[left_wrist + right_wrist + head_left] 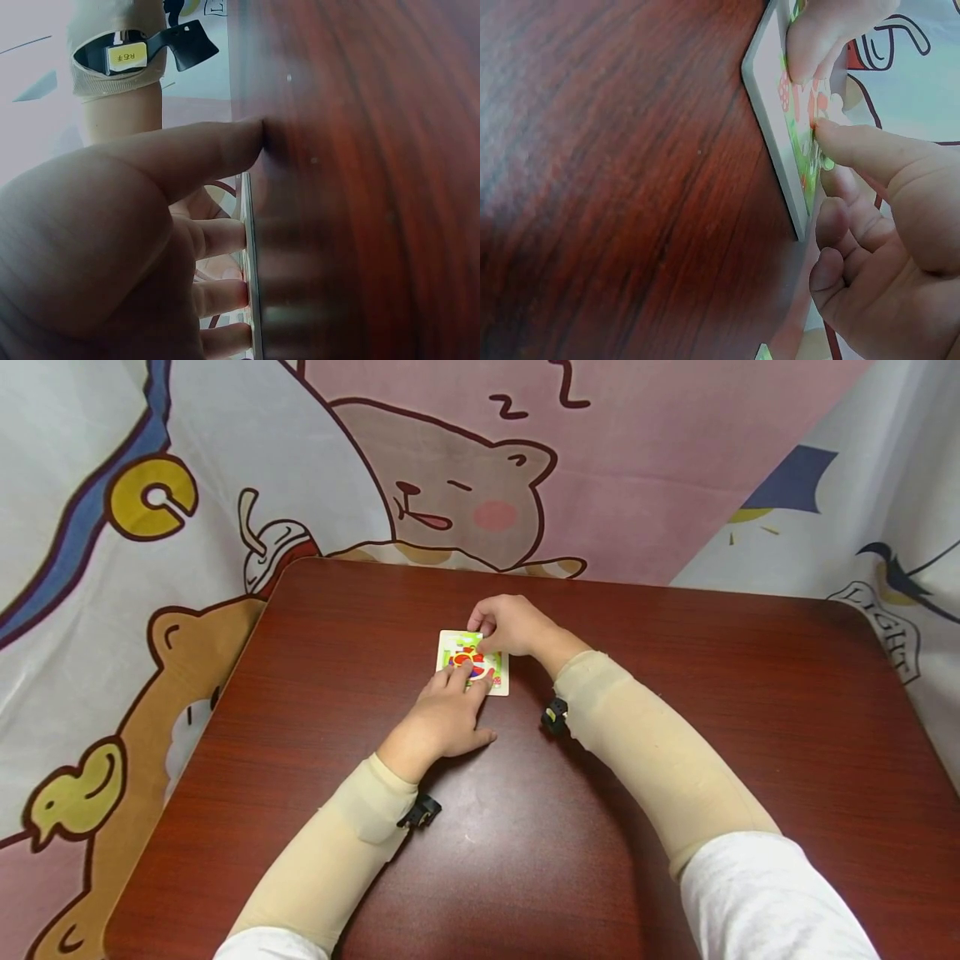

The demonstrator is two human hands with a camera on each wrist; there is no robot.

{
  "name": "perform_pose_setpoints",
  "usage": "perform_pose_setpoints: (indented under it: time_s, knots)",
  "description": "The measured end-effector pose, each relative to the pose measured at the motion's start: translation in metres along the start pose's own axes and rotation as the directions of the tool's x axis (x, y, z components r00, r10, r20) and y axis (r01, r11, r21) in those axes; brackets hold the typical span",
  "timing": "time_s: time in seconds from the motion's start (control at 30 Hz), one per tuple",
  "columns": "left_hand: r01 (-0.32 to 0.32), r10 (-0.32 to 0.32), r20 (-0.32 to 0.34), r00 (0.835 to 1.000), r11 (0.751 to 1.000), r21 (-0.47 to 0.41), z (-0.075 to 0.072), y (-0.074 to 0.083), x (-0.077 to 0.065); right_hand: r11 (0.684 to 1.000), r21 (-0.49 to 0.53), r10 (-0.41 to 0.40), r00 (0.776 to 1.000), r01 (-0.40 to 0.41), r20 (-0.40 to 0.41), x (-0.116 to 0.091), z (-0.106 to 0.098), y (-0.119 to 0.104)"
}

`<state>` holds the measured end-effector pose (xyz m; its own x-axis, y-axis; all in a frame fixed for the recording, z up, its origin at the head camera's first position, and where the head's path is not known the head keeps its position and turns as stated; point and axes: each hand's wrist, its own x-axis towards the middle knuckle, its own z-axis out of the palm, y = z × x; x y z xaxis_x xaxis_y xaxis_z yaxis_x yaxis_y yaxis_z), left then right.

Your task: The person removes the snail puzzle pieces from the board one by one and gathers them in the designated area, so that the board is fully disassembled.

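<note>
A small square puzzle board [502,688] with a pale border and a bright red, green and blue picture lies flat on the table. My left hand [452,714] rests on its near edge, fingers extended over the picture; the left thumb touches the table beside it. Over the far right part of the board, my right hand [517,628] pinches a small green-and-white puzzle piece [827,162] between thumb and forefinger, as the right wrist view shows. The piece is largely covered by the fingers. The other right fingers curl loosely.
The brown wooden table [712,718] extends widely around the board. A patterned cloth [622,468] hangs behind the far edge and at the sides. In the right wrist view, a small green-tipped bit [762,352] shows at the bottom edge, mostly cut off.
</note>
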<state>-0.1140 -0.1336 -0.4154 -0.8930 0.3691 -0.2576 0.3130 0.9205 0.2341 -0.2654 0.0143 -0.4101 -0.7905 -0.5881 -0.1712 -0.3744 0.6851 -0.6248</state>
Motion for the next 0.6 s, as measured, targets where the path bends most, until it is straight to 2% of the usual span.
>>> perform_pose_setpoints:
  time_s: [0.4,0.6]
  knots:
    - [0.006,-0.005,0.011,1.000,1.000,-0.018,0.0096,-0.0061,0.0074,0.999,0.036,-0.037,0.999,0.038,-0.025,-0.0031,0.0001,0.0022]
    - [0.009,-0.009,0.008,1.000,1.000,-0.015,0.0054,-0.0032,0.0043,0.999,0.044,-0.025,0.999,0.027,-0.035,-0.0048,-0.0001,0.0045]
